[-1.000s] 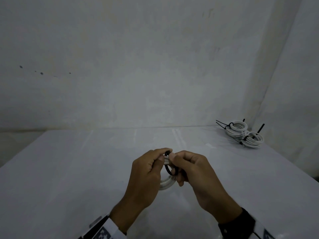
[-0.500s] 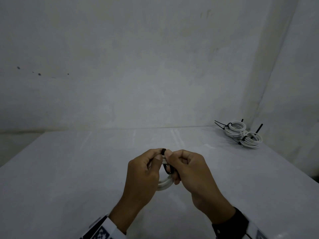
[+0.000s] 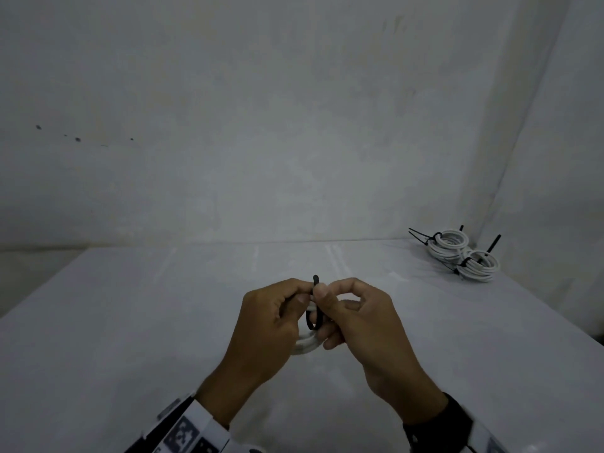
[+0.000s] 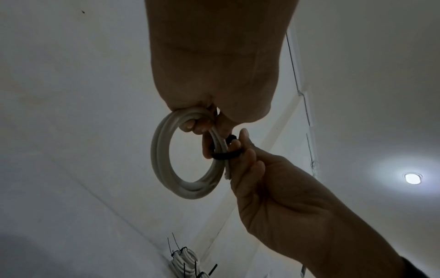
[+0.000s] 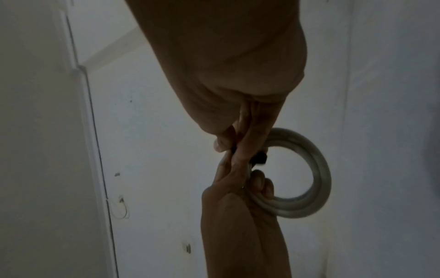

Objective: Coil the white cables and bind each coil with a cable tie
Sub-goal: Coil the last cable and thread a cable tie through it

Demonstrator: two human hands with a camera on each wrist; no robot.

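A small coil of white cable [image 3: 305, 344] [image 4: 166, 161] [image 5: 309, 178] hangs in the air over the table, held between both hands. My left hand [image 3: 271, 322] [image 4: 214, 84] grips the coil at its top with curled fingers. A black cable tie [image 3: 314, 308] [image 4: 225, 155] [image 5: 260, 159] loops round the coil's strands. My right hand [image 3: 356, 318] [image 5: 238, 94] pinches the tie between thumb and forefinger. The tie's free end [image 3: 315, 278] sticks up above the two thumbs.
Two bound white coils [image 3: 461, 255] [image 4: 188, 263] with black ties lie at the table's far right corner by the wall. The white table [image 3: 163, 322] spreads around the hands. Plain walls stand behind and to the right.
The tie's end has come up through and now pokes above the thumbs. The right hand's fingers have shifted, pinching higher on the tie. The coil stays in the left hand.
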